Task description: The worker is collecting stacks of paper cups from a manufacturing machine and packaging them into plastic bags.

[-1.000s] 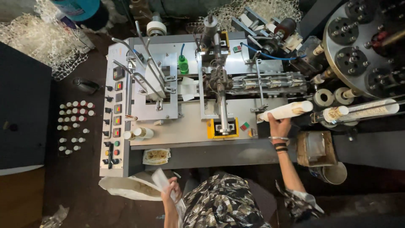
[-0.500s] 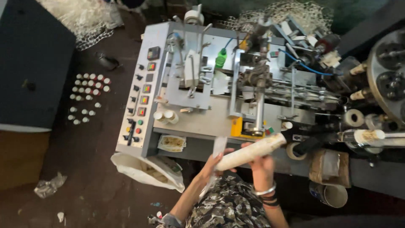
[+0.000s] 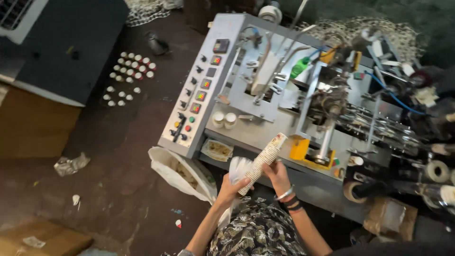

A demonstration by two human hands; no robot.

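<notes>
Item: stack of paper cups [image 3: 263, 160], our left hand [image 3: 231, 187] and right hand [image 3: 277, 173] both clasping it; bagging into plastic sleeve [image 3: 237, 167] likely next

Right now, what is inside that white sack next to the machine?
The open white sack on the floor shows some brownish scraps near its mouth. Its folded cloth hides whatever lies deeper, so I cannot tell more.

I see small coloured square displays [image 3: 205, 84] down the grey control panel [image 3: 189, 123], and a brown carton [image 3: 388, 218] at lower right.
</notes>
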